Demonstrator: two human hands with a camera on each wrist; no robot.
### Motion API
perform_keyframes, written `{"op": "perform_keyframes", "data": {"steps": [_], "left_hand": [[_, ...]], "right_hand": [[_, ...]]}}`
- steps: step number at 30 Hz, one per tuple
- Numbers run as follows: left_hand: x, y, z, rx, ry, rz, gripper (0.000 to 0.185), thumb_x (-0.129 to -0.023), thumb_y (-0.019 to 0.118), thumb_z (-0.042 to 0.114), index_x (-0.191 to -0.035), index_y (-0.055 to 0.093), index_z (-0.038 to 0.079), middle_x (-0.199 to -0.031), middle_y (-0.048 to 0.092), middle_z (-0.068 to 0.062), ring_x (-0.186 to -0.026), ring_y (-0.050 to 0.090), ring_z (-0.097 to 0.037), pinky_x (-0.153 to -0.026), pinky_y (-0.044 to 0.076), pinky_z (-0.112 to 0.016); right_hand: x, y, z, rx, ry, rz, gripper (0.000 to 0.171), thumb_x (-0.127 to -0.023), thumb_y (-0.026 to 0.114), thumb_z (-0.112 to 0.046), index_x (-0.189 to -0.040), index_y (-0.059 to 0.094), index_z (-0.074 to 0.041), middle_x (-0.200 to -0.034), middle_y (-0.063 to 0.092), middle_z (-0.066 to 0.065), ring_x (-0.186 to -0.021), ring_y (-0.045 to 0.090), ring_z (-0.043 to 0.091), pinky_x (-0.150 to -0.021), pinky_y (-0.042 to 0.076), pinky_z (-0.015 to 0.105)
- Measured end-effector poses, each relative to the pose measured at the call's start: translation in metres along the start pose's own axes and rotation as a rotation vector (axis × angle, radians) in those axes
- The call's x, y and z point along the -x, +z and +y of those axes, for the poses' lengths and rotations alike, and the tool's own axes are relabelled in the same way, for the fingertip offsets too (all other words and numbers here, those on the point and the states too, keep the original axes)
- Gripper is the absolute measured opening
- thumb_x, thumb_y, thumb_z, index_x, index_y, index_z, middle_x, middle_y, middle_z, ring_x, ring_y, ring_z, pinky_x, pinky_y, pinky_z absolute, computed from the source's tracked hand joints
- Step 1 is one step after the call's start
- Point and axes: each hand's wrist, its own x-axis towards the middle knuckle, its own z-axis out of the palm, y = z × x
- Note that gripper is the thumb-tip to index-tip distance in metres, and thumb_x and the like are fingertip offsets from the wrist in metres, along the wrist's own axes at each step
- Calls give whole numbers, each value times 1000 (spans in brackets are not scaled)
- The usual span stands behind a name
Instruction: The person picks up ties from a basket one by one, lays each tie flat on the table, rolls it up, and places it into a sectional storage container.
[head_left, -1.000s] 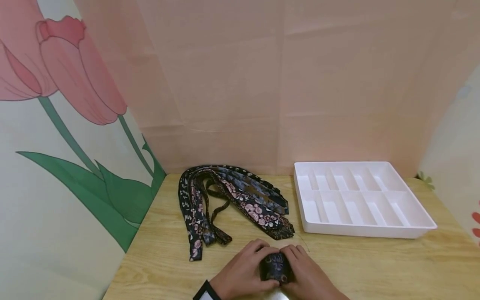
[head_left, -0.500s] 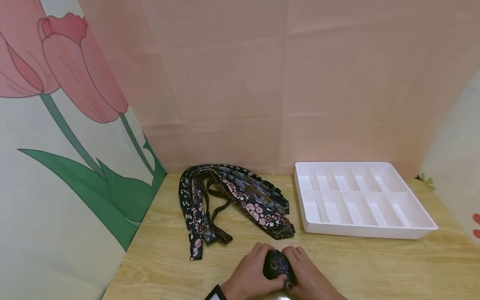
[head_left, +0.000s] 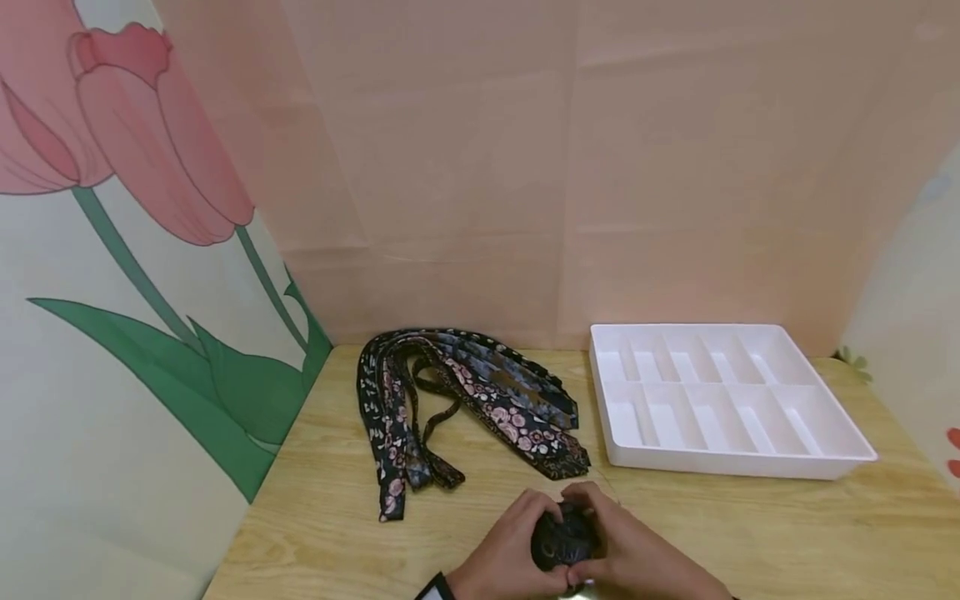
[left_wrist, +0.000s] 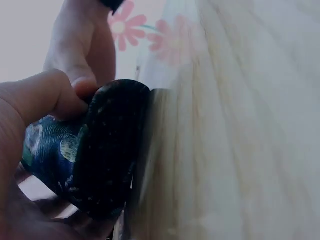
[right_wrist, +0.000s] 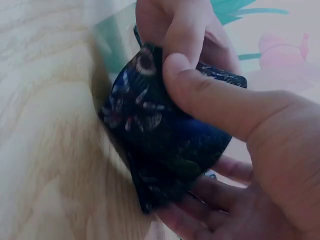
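The right hand [head_left: 626, 546] has shifted outward, thumb against the left hand [head_left: 510, 546], fingers of both curled round a cloth roll [head_left: 562, 542]

The roll [head_left: 564, 543] looks cloth, the tray [head_left: 738, 463] plastic.

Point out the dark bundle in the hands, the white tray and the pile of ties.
Dark bundle [right_wrist: 156, 132]: right wrist view, on its patterned side.
White tray [head_left: 738, 464]: head view, on its front wall.
Pile of ties [head_left: 512, 417]: head view, on a pink-flowered tie.

Hands [head_left: 513, 546]: two | rolled dark cloth [head_left: 567, 540]: one | white tray [head_left: 731, 463]: one | compartments [head_left: 722, 427]: ten | overlapping ties [head_left: 513, 421]: several, can't count from here
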Motion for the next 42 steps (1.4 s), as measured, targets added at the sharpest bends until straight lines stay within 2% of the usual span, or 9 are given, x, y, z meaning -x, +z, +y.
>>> {"op": "perform_keyframes", "data": {"steps": [2, 5, 10, 16, 19, 25, 30, 36, 42], "left_hand": [[-1, 0, 0, -10, 60, 24, 44, -87, 72, 40, -120, 44, 35, -127, 44, 16, -119, 47, -1, -99, 46, -27], [-4, 1, 1, 52, 118, 54, 54, -87, 74, 31, -129, 39, 34, -136, 42, 15, -129, 46, -4, -106, 44, -28], [-5, 2, -1, 185, 65, 58, 71, -84, 76, 27, -140, 32, 30, -142, 38, 9, -131, 47, -8, -107, 43, -24], [-10, -7, -5, 178, 59, 24, 62, -87, 73, 31, -139, 40, 25, -139, 42, 9, -130, 49, -8, -106, 43, -22], [-17, -17, -6, 175, 78, 37, 52, -93, 65, 37, -139, 44, 24, -137, 48, 7, -127, 51, -6, -105, 44, -23], [-47, -39, -1, 129, 79, 168, 33, -100, 49, 42, -126, 56, 21, -120, 58, 9, -109, 57, -2, -94, 50, -23], [-78, -47, 11, 110, 106, 235, 27, -100, 51, 40, -120, 60, 24, -114, 60, 10, -102, 58, -3, -86, 52, -22], [-119, -36, 13, 122, 114, 320, 19, -101, 52, 33, -116, 61, 25, -108, 61, 8, -95, 59, 0, -82, 52, -20], [-147, -19, 21, 174, 30, 345, 18, -100, 55, 29, -114, 62, 21, -99, 62, 8, -82, 61, 0, -68, 52, -20]], "right_hand": [[0, -1, -2, 4, 7, 6, 82, -73, 81, -48, -141, 40, -29, -131, 52, -4, -112, 56, 11, -90, 52, 27], [1, -3, -9, 184, 7, 86, 79, -67, 85, -46, -135, 47, -35, -124, 50, -13, -108, 54, 8, -88, 53, 30], [3, -6, -17, 412, 27, 151, 65, -64, 88, -40, -121, 58, -27, -114, 53, -13, -103, 54, 6, -86, 55, 36], [2, -2, -16, 370, 106, 152, 60, -65, 87, -42, -116, 58, -27, -110, 58, -10, -100, 57, 7, -84, 55, 37], [1, 0, -11, 328, 136, 229, 66, -64, 88, -39, -121, 58, -23, -113, 61, -5, -103, 59, 12, -86, 55, 40], [3, -21, -4, 299, 107, 460, 77, -60, 92, -32, -127, 60, -10, -117, 63, 7, -103, 62, 27, -85, 55, 51], [3, -63, -4, 265, 164, 566, 74, -70, 86, -44, -129, 57, -8, -115, 64, 11, -100, 63, 33, -77, 54, 51], [-1, -111, 14, 307, 250, 652, 80, -78, 78, -49, -135, 51, 0, -124, 58, 26, -102, 59, 43, -73, 49, 50], [3, -147, 50, 382, 382, 701, 87, -80, 74, -53, -135, 47, 9, -123, 53, 36, -103, 54, 52, -73, 45, 60]]}}
